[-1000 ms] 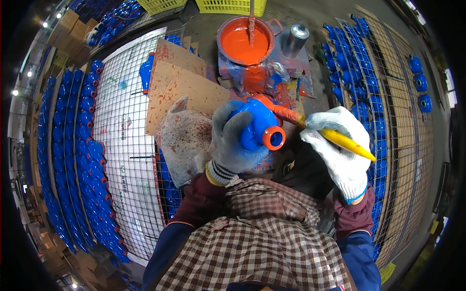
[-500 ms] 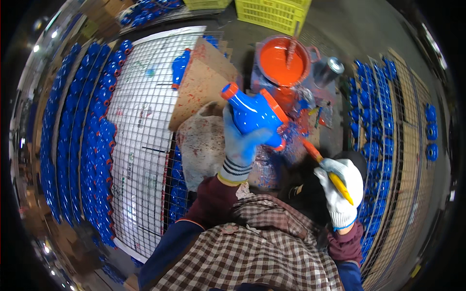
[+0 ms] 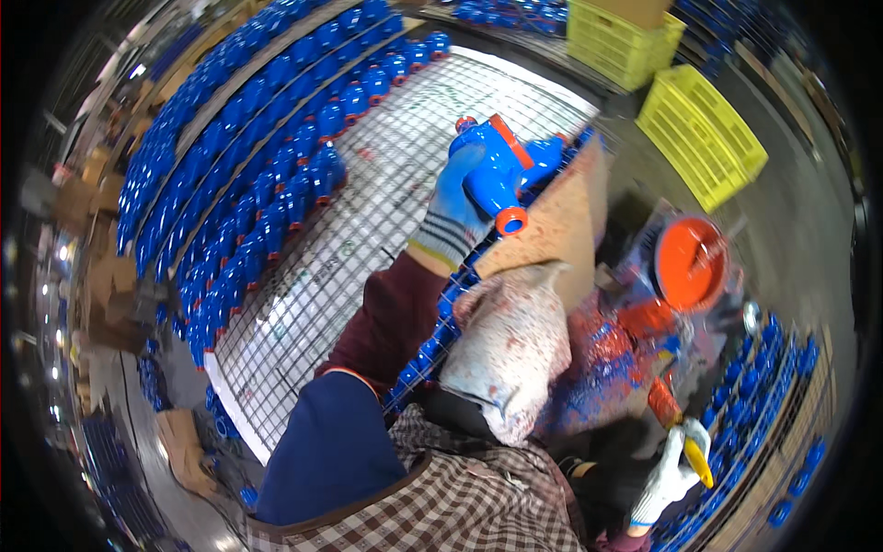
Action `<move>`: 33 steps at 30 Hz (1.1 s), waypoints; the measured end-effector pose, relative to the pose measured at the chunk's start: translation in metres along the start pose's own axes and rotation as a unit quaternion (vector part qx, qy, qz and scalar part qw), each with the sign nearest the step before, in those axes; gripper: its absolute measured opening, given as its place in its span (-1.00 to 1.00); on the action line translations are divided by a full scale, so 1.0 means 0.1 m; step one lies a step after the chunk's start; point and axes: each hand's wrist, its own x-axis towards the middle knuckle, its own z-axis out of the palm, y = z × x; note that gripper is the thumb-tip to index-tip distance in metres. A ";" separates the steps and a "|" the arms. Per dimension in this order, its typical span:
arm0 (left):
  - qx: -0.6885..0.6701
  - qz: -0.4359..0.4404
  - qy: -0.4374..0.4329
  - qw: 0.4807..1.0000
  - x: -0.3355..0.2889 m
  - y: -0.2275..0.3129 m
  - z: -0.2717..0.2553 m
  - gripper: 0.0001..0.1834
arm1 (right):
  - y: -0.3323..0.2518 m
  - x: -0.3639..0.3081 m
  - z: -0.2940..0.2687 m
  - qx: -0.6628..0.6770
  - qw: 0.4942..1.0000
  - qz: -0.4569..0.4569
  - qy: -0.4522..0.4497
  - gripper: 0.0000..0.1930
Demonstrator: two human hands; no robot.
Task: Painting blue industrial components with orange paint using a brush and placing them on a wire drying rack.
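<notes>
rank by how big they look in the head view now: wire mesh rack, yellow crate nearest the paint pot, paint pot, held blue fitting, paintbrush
1. wire mesh rack
2. yellow crate
3. paint pot and blue fitting: too close to rank, and camera distances may differ
4. paintbrush

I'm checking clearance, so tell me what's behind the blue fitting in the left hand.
Another blue fitting and wire mesh show behind the held fitting. It covers part of both; whether the fittings touch cannot be told.
</notes>
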 end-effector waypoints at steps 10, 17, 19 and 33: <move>0.008 0.020 0.126 0.992 -0.01 0.32 -0.85 -0.33 | -1.22 0.51 1.12 0.117 0.937 -0.251 -0.213 -0.67; 0.025 -0.088 0.091 0.992 -0.33 0.24 -0.41 -0.28 | -1.81 0.72 1.69 0.157 0.807 -0.418 -0.387 -0.65; 0.029 -0.112 0.076 0.990 -0.38 0.23 -0.32 -0.28 | -1.80 0.72 1.67 0.131 0.812 -0.422 -0.382 -0.65; 0.033 -0.018 0.094 0.995 0.00 0.58 -0.87 -0.41 | -1.48 0.40 1.41 0.238 0.934 -0.229 -0.134 -0.70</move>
